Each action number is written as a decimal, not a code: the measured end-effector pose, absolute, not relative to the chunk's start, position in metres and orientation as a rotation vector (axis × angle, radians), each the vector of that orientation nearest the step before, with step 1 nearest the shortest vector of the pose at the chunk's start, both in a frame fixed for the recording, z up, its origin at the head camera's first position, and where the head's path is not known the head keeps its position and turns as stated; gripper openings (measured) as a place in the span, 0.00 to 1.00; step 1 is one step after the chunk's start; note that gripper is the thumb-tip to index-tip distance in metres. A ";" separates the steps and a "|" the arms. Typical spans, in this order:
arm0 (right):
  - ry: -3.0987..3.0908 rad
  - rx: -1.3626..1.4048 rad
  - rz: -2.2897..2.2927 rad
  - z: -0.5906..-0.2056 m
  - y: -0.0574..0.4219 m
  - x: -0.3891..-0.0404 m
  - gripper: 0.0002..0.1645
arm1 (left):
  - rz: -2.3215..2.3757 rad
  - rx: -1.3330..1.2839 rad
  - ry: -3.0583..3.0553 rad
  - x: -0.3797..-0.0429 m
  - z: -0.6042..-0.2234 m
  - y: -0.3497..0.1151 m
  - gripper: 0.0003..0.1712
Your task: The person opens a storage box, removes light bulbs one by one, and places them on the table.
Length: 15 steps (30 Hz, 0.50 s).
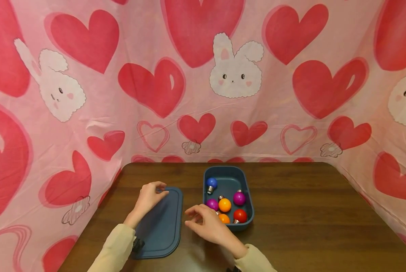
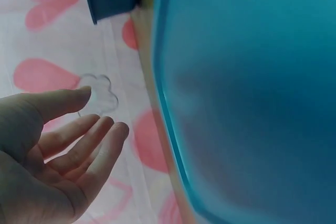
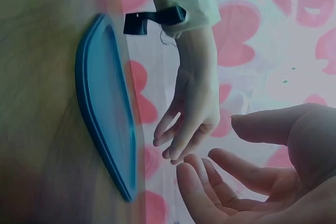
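My left hand [image 1: 150,197] hovers over the far left part of a flat dark blue lid [image 1: 162,230], fingers loosely bent and nothing between them. In the left wrist view the thumb and fingers of that hand [image 2: 68,150] stand apart. Just left of the near end of a dark blue box [image 1: 247,223] is my right hand [image 1: 208,224], bare and relaxed, overlapping the box's corner. Inside the box lie several bulb-shaped pieces with metal screw bases: a blue bulb [image 1: 211,183], purple bulbs [image 1: 239,198], orange bulbs [image 1: 225,205] and a red bulb [image 1: 240,216].
The brown wooden table [image 1: 301,211] extends to the right of the box. A pink cloth [image 1: 196,105] with hearts and rabbits hangs behind the table and along both sides. A strip of tabletop separates lid and box.
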State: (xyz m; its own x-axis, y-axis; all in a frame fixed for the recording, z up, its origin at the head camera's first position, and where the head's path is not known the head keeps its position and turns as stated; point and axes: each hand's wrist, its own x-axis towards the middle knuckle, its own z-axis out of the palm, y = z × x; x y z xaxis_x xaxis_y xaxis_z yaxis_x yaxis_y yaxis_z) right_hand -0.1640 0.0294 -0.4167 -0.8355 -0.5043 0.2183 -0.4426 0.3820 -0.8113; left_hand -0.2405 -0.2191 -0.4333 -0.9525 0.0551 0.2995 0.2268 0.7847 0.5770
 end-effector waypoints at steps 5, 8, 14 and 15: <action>2.609 -0.825 -1.495 -0.414 0.045 -0.173 0.14 | -0.947 -0.271 -2.698 -0.238 -0.432 -0.200 0.17; 2.661 -0.827 -1.497 -0.413 0.054 -0.180 0.13 | -0.964 -0.293 -2.702 -0.237 -0.430 -0.189 0.17; 2.753 -0.774 -1.462 -0.412 0.073 -0.189 0.15 | -0.975 -0.375 -2.736 -0.235 -0.428 -0.171 0.19; 2.756 -0.756 -1.449 -0.412 0.076 -0.190 0.15 | -0.980 -0.394 -2.743 -0.234 -0.429 -0.168 0.19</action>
State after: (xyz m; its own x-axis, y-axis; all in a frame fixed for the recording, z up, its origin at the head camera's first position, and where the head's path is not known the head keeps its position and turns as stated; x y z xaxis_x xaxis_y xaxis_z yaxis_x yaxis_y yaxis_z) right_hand -0.1901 0.0757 -0.4119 -0.8867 -0.3772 0.2674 -0.4341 0.4803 -0.7622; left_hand -0.2344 -0.1679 -0.4287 -0.9441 0.1805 0.2758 0.3143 0.7446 0.5889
